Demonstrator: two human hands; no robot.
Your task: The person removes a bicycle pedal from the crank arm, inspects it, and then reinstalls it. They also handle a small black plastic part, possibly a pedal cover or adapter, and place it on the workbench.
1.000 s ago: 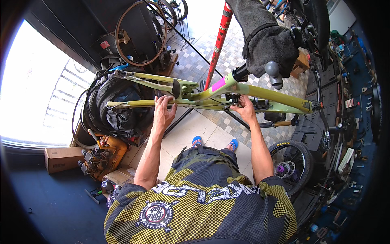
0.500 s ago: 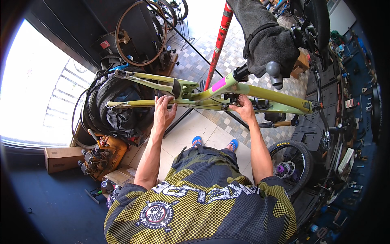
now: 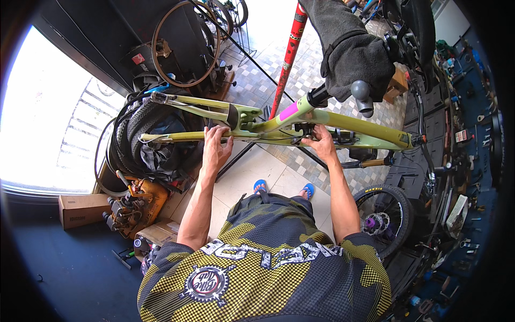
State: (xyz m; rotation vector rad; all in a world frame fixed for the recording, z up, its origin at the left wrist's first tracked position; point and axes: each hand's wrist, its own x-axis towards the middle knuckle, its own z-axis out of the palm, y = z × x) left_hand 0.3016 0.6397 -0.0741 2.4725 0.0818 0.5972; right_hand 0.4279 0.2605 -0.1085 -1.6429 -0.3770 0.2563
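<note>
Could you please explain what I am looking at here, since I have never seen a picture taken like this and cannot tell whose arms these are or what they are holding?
The picture comes from a wide fisheye camera worn on a person's head, looking down, so straight edges bend near the rim. The two bare forearms rising from the lower edge are the wearer's own, and the patterned yellow and black shirt is theirs too. In front of them a pale green bicycle frame is held up off the floor, with a grey cloth draped over the clamp above it. The left hand grips the rear part of the frame; the right hand rests at its middle, near the dark fittings. Below, on the tiled floor, you can see blue sandals. A pile of tyres lies on the left, and a bicycle wheel stands on the right.
</note>
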